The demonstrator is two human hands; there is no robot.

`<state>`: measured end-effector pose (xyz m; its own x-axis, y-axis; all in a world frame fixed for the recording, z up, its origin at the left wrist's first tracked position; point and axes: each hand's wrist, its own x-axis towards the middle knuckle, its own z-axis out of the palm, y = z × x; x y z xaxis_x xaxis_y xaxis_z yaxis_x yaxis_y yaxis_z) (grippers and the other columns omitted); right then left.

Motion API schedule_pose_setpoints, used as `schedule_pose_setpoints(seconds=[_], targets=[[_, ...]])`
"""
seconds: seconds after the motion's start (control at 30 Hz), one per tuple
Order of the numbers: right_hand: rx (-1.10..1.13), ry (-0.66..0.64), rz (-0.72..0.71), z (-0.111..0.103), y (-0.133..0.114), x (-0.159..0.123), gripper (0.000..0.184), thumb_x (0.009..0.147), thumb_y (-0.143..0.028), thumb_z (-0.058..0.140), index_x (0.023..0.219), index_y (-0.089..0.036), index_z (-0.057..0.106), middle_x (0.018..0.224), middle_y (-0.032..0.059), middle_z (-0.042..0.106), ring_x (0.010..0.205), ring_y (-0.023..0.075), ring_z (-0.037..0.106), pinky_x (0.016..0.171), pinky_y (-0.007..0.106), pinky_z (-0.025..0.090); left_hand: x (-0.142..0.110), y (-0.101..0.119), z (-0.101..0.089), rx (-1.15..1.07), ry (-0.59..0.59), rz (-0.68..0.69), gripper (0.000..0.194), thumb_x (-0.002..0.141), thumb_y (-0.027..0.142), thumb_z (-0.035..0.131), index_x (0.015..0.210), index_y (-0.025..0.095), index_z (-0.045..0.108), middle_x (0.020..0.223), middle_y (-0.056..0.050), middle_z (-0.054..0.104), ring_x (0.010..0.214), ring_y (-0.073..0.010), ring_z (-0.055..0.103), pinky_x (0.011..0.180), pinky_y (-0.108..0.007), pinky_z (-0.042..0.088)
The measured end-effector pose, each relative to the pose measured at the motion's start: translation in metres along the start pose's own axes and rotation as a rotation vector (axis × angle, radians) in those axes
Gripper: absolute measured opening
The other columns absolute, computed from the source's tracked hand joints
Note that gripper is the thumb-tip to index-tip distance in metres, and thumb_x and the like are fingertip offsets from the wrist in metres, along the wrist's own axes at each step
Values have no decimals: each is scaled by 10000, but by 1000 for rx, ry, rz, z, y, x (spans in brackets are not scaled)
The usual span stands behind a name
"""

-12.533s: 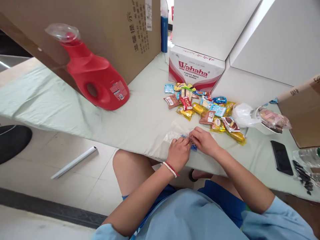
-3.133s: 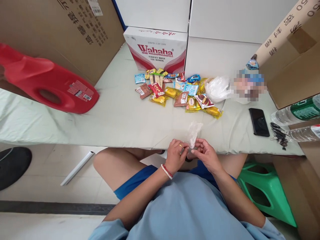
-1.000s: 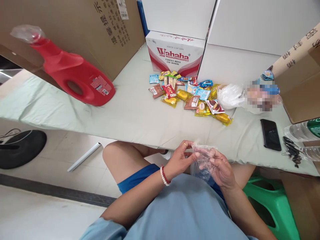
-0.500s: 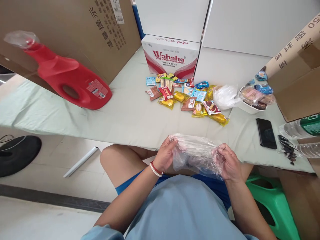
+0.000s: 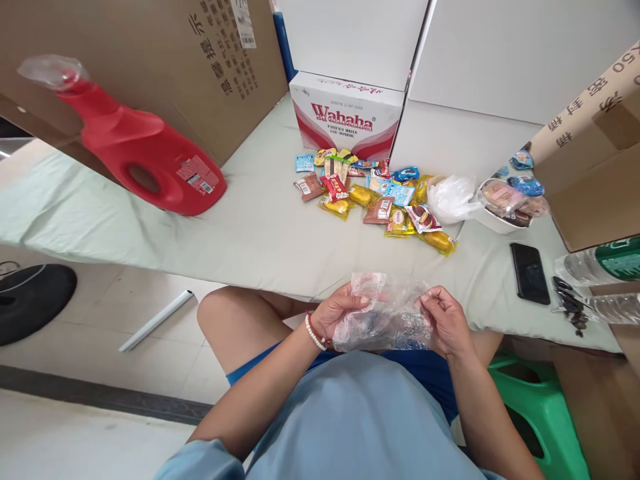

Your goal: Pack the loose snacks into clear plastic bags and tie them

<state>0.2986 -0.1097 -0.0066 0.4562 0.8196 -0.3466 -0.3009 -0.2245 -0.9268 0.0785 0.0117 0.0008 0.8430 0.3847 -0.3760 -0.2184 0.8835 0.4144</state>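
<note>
A clear, crinkled plastic bag [image 5: 383, 327] is stretched between my two hands, just in front of the table's near edge and above my lap. My left hand [image 5: 340, 310] grips its left side, with the thumb pressed on the film. On the other side my right hand [image 5: 445, 320] pinches the bag's edge between thumb and fingers. Through the film I see no contents. Beyond the bag, a heap of wrapped snacks [image 5: 379, 210] lies on the cloth-covered table [image 5: 260, 233]. A knotted white plastic bag [image 5: 453, 197] rests at the heap's right end.
To the left leans a red detergent jug [image 5: 165, 160]. A Wahaba-style white-and-red Wahaha box [image 5: 347, 117] stands behind the snacks. Rightward are a white bowl [image 5: 493, 220] of packaged food, a phone [image 5: 530, 273], keys [image 5: 573, 300] and water bottles [image 5: 615, 263]. A green stool [image 5: 550, 413] stands below.
My hands have come slightly closer together, and the bag is less taut. Its left part now stands up above my left thumb. The view has shifted slightly; the table items have not moved.
</note>
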Motion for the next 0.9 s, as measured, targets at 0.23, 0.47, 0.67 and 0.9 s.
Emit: schedule_pose_setpoints(seconds=[0.23, 0.47, 0.67, 0.9], targets=[[-16, 25, 6, -7, 2, 2, 445, 727, -495, 885, 821, -222, 546, 711, -29, 667, 430, 57, 429, 371, 180, 313, 1, 17, -19, 65, 190, 70, 413, 599, 177, 937, 955, 133, 733, 811, -64, 766, 686, -184, 723, 687, -299, 593], [-49, 50, -4, 0, 0, 3, 493, 694, -552, 882, 796, -225, 527, 672, -35, 656, 414, 57, 413, 365, 181, 299, 2, 22, -15, 181, 218, 226, 316, 649, 191, 941, 824, 146, 681, 922, -42, 766, 887, -185, 735, 845, -306, 574], [-37, 47, 6, -2, 3, 2, 483, 686, -534, 891, 801, -225, 539, 662, -34, 657, 416, 56, 414, 369, 174, 293, 7, 16, -14, 97, 150, 180, 314, 682, 196, 911, 851, 153, 650, 873, -33, 727, 827, -185, 725, 785, -325, 584], [-32, 33, 41, -2, 3, 0, 483, 675, -514, 901, 809, -226, 537, 663, -35, 652, 429, 60, 422, 373, 170, 286, 6, 27, -24, 12, 254, 269, 430, 673, 168, 897, 1009, 193, 630, 815, 33, 643, 684, -89, 628, 640, -210, 499]])
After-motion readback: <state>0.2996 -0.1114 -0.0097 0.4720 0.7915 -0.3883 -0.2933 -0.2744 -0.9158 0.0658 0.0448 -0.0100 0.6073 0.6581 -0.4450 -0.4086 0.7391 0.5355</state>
